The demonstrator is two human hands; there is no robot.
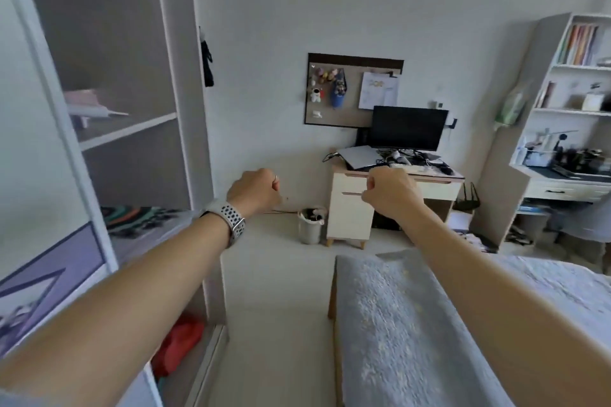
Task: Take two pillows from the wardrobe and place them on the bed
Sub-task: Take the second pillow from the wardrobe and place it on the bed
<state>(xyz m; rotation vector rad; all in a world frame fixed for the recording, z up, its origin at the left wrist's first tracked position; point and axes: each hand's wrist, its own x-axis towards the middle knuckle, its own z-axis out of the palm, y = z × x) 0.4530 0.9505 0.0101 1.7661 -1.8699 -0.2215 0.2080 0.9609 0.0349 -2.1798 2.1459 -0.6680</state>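
Both my arms stretch straight out in front of me at chest height. My left hand [254, 190], with a watch on its wrist, is curled into a fist and holds nothing. My right hand [390, 192] is also a closed fist with nothing in it. The white wardrobe [172, 82] stands open on my left with several shelves; folded cloth lies on two of them and something red sits at the bottom. No pillow is clearly visible in it. The bed [396, 324], under a grey-blue quilt, lies at the lower right below my right arm.
A small desk [350, 205] with a dark monitor [408, 127] stands against the far wall. A bin [310, 225] sits on the floor beside it. A shelf unit [568, 102] full of books and clutter fills the right. Pale floor runs between wardrobe and bed.
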